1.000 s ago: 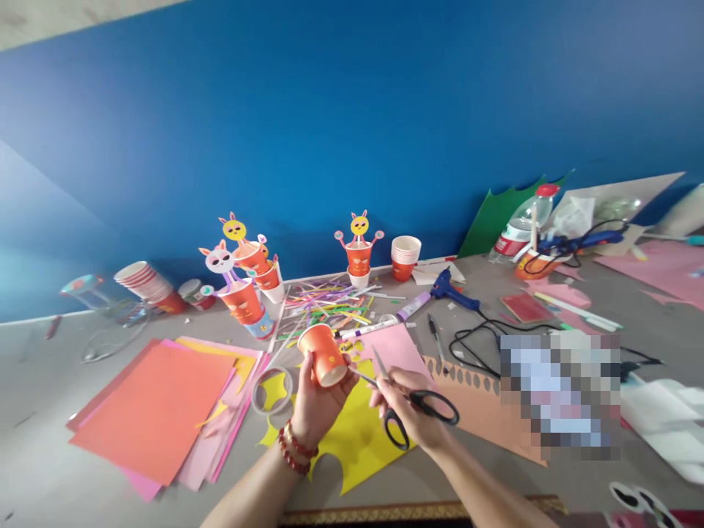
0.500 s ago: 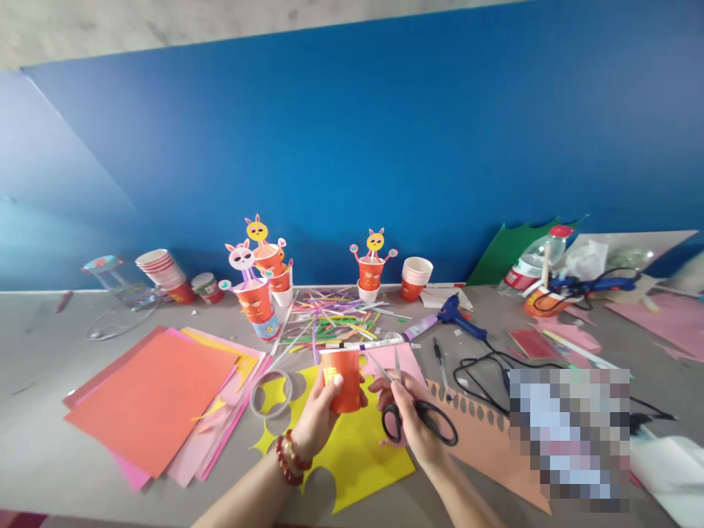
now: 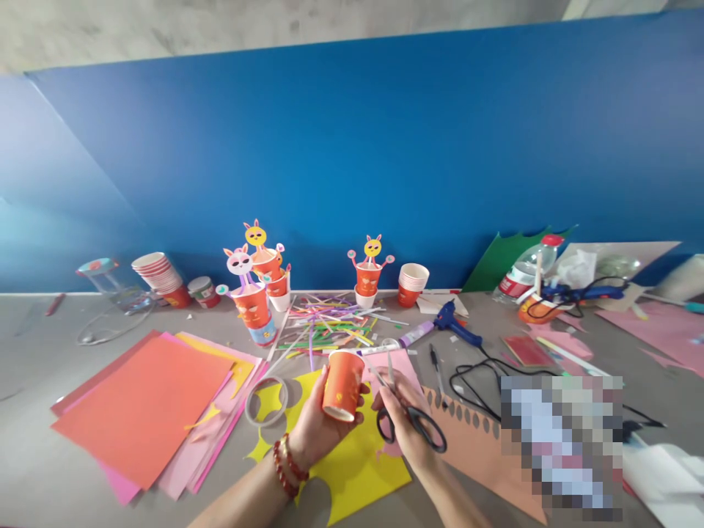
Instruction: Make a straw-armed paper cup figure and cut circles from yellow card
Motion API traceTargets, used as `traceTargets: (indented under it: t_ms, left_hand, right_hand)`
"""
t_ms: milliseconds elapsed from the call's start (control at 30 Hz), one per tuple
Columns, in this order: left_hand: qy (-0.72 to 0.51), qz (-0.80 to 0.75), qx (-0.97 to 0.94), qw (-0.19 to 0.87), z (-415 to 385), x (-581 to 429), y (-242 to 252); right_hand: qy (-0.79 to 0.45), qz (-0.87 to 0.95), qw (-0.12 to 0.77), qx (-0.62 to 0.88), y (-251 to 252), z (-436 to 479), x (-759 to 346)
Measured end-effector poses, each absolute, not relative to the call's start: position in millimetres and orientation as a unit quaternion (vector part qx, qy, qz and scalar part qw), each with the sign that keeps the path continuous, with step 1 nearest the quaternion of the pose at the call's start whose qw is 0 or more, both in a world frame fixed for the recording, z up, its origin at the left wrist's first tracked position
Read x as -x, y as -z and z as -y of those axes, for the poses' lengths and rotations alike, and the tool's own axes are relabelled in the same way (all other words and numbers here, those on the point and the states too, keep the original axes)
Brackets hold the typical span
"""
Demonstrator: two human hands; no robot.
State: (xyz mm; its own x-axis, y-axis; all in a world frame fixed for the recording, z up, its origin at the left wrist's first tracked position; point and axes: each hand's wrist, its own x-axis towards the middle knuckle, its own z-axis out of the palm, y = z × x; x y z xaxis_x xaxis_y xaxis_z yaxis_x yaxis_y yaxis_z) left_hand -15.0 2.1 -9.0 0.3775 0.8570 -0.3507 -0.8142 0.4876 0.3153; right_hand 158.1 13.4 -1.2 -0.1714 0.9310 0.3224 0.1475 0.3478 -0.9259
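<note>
An orange paper cup (image 3: 343,385) rests in my left hand (image 3: 317,433), its fingers wrapped round the side. The cup is tilted, and part of its underside shows at the lower end. My right hand (image 3: 404,418) grips a pair of scissors (image 3: 426,427) with black handles. The blades point up and away beside the cup, slightly apart and not touching it as far as I can see. Beneath both hands lies a yellow paper sheet (image 3: 363,477) with rounded cut-outs. A pink sheet (image 3: 404,361) is partly hidden behind my right hand.
Coloured paper sheets (image 3: 146,411) are piled at left beside a tape roll (image 3: 250,411). Thin strips (image 3: 324,323) lie beyond the cup. Decorated cups (image 3: 253,306) and a cup stack (image 3: 412,282) stand near the blue wall. A glue gun (image 3: 456,323) and its cable lie at right.
My left hand has turned the cup, so a different side and part of its base now face me. The scissors remain in my right hand, nearly in the same place.
</note>
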Motion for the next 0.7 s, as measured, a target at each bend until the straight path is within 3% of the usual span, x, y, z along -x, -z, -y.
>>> traceTargets:
  t_ms: [300,500,700]
  left_hand:
    - [-0.517,-0.222,-0.117,0.818,1.8,14.3,15.0]
    - [-0.596,-0.31,-0.215,0.708,5.8,13.1,25.0]
    - [-0.603,-0.349,-0.247,0.674,6.6,16.5,30.8]
  right_hand:
    - [-0.424,0.64,0.493,0.41,3.2,-14.3,-157.1]
    - [-0.529,0.564,0.439,0.459,0.1,-8.8,-156.1]
    - [-0.485,0.577,0.48,0.449,-3.7,-6.3,-156.4]
